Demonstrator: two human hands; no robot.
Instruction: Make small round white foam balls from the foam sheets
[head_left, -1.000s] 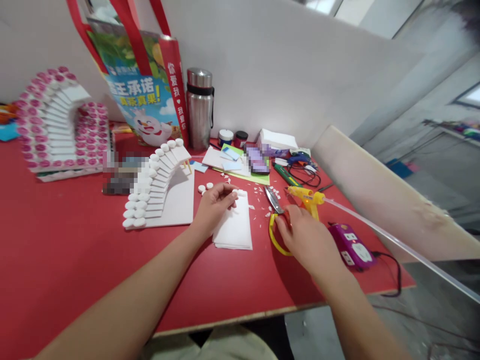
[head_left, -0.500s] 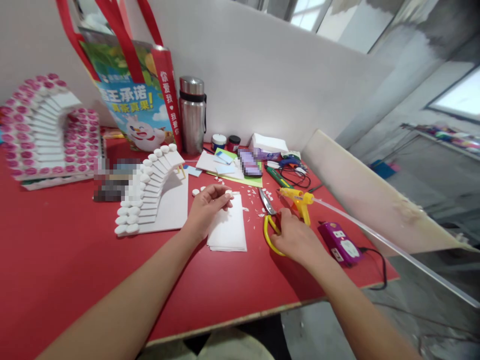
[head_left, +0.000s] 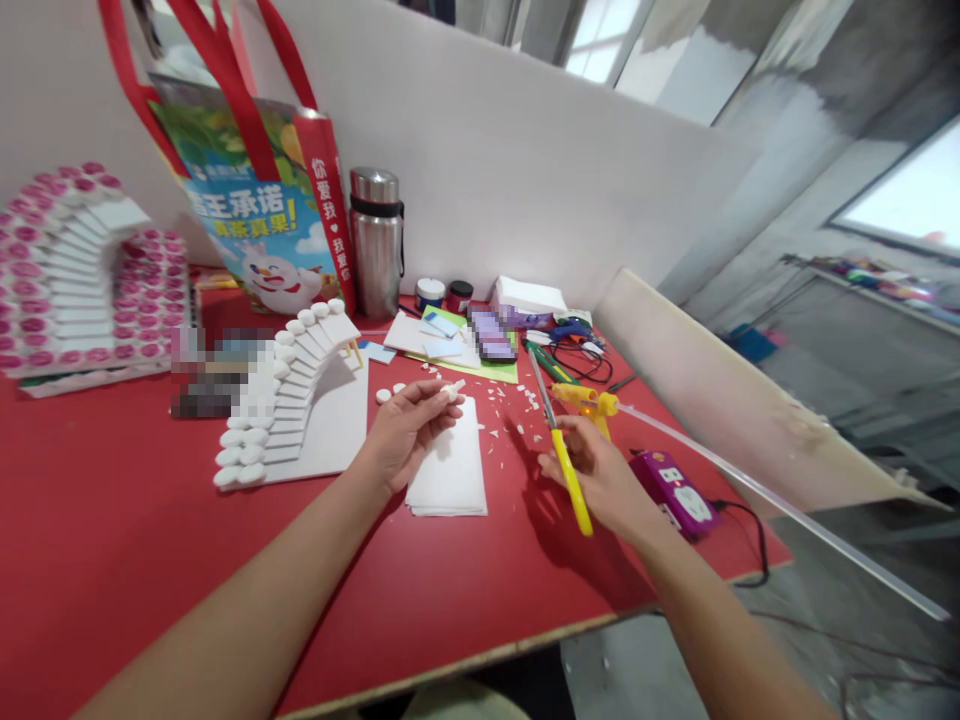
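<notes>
My left hand [head_left: 405,430] pinches a small white piece [head_left: 454,389] between thumb and fingertips, above a stack of folded white sheets [head_left: 450,475]. My right hand [head_left: 596,475] holds scissors [head_left: 571,485] with yellow handles, raised off the table with the blades pointing away from me. White scraps [head_left: 495,432] lie scattered between both hands. Left of my left hand stands a white model staircase [head_left: 300,400], edged with round white discs. A few loose white discs [head_left: 384,396] rest just behind that hand.
A yellow glue gun [head_left: 592,402] with a long clear stick lies beyond my right hand, near a purple power socket [head_left: 679,495]. At the back are a steel flask [head_left: 376,245], a printed bag [head_left: 262,230] and a phone [head_left: 493,333]. A pink-trimmed staircase model [head_left: 90,290] stands far left.
My right hand has lifted the scissors off the table, turning them more upright. My left hand still pinches the small white piece, which now shows more clearly.
</notes>
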